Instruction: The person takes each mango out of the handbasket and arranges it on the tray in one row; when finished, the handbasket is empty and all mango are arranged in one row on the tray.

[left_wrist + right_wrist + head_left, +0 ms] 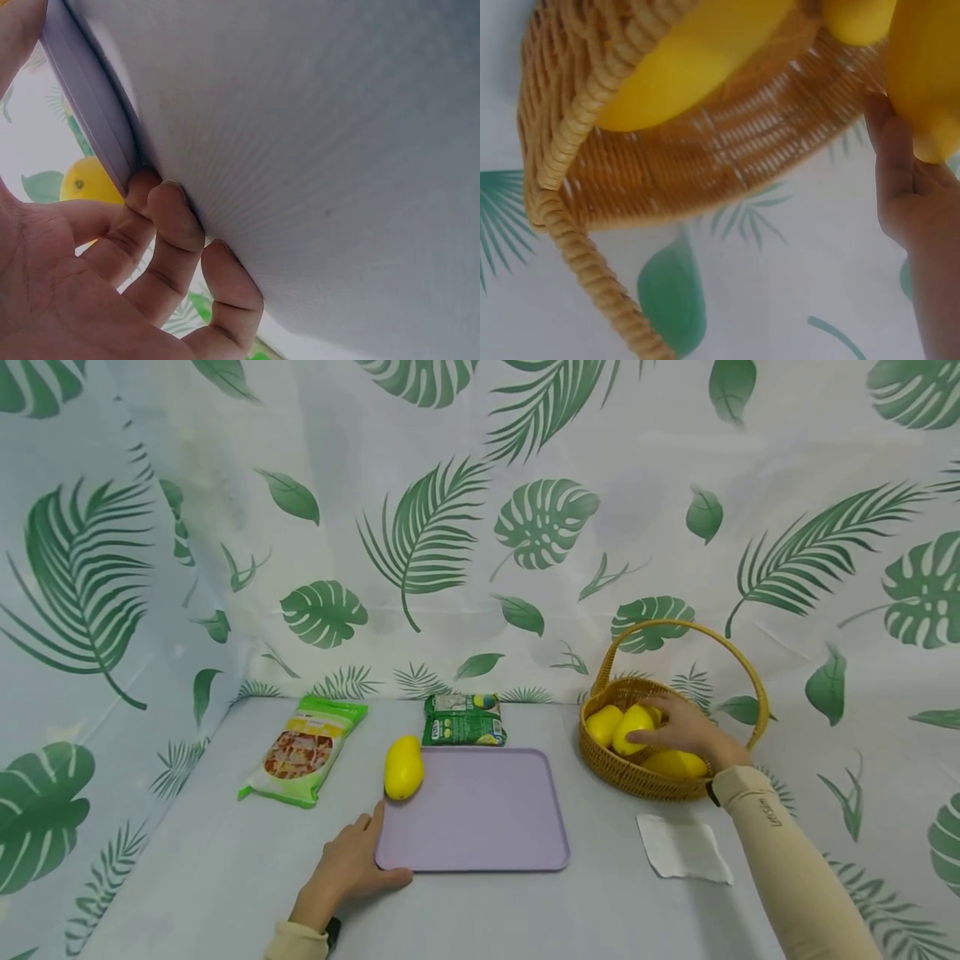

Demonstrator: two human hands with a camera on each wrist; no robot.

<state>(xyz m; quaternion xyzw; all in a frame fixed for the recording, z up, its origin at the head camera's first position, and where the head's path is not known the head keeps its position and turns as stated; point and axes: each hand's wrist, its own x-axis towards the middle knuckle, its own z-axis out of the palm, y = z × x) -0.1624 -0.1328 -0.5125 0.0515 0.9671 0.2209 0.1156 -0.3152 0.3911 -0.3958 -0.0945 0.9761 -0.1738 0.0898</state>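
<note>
Step in hand looks like picking: right hand [686, 727] pinches a mango [632, 732] inside the wicker basket [624, 779], 2 o'clock from the tray [480, 818]. Next move probably calls for a firm grip, then a lift clear of the arched handle [675, 623]. Left hand [351, 862], thumb and fingers spread, touches tray at 8 o'clock. Basket holds more mangoes [675, 766], count partly hidden; tray has a single mango [403, 768] at 10 o'clock.

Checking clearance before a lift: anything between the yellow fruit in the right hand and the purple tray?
Yes. Another yellow fruit lies just left of the gripped fruit, then the left wall of the basket. Past that, only tabletop shows up to the tray; nothing visible blocks it.
</note>
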